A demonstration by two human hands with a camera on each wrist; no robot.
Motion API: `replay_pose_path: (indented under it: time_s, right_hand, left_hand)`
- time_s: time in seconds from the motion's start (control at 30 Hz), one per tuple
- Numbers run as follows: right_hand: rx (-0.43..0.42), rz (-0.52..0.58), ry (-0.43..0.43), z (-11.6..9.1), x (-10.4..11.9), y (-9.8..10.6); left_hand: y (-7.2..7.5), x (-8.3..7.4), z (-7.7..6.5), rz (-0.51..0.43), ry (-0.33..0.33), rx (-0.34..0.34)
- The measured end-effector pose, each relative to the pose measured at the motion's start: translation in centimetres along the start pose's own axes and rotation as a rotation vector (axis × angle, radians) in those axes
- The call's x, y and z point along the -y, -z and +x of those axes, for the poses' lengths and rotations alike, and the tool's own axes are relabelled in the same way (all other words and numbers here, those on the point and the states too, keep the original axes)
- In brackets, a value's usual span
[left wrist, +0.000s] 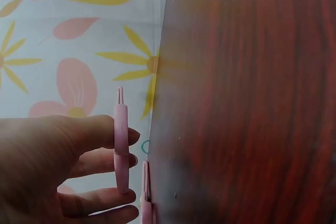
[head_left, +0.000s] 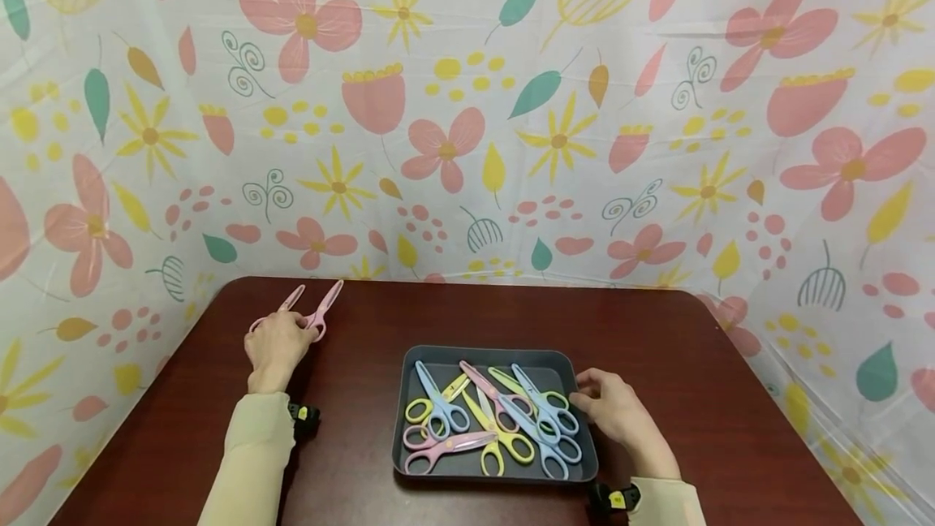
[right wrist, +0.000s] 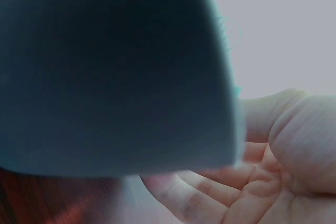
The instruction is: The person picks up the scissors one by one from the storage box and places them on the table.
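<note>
My left hand (head_left: 276, 343) pinches a pair of pink scissors (head_left: 329, 303) near the table's far left corner. In the left wrist view, these scissors (left wrist: 121, 129) are seen edge-on between thumb and fingers. Just left of them, a second pair of pink scissors (head_left: 295, 297) lies close by, partly hidden by the hand. My right hand (head_left: 617, 411) rests against the right side of a dark grey tray (head_left: 485, 477), its fingertips at the rim. The tray's dark wall (right wrist: 115, 87) fills much of the right wrist view and hides the thumb's end.
Several scissors lie heaped in the tray, among them blue scissors (head_left: 544, 400), yellow scissors (head_left: 504, 441) and pink scissors (head_left: 445, 446). The dark wood table (head_left: 343, 445) meets a flower-printed cloth (head_left: 511, 185) at its back and sides.
</note>
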State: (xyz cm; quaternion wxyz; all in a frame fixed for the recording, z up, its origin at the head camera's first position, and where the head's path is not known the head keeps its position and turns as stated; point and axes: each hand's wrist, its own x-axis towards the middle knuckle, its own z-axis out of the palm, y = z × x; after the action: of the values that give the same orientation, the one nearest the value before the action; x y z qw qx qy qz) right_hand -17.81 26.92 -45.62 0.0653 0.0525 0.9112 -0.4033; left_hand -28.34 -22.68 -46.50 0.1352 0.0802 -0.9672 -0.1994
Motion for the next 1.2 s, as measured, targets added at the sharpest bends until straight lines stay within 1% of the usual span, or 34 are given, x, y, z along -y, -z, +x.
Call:
replay_pose_path:
  time_s: [0.27,0.5,0.67,0.83,0.93,1.2]
  right_hand:
    - [0.012,0.004,-0.017,0.0,-0.2,0.4]
    - [0.011,0.020,-0.014,-0.1,-0.3,-0.1]
    - [0.007,0.024,-0.014,-0.1,-0.3,-0.2]
    - [0.001,0.024,-0.011,0.0,-0.3,-0.4]
    - [-0.003,0.021,-0.008,0.1,-0.2,-0.3]
    - [-0.006,0.008,-0.017,0.3,0.1,-0.2]
  left_hand:
    - [-0.3,-0.4,0.5,0.004,0.006,0.020]
    - [-1.1,-0.6,0.9,0.009,0.048,0.043]
    - [-1.2,-0.8,1.2,0.016,0.047,0.022]
    - [-1.2,-0.9,1.3,0.060,0.045,-0.002]
    - [-1.2,-0.9,1.3,0.071,0.040,-0.018]
    - [-1.3,-0.7,1.3,0.075,0.062,-0.021]
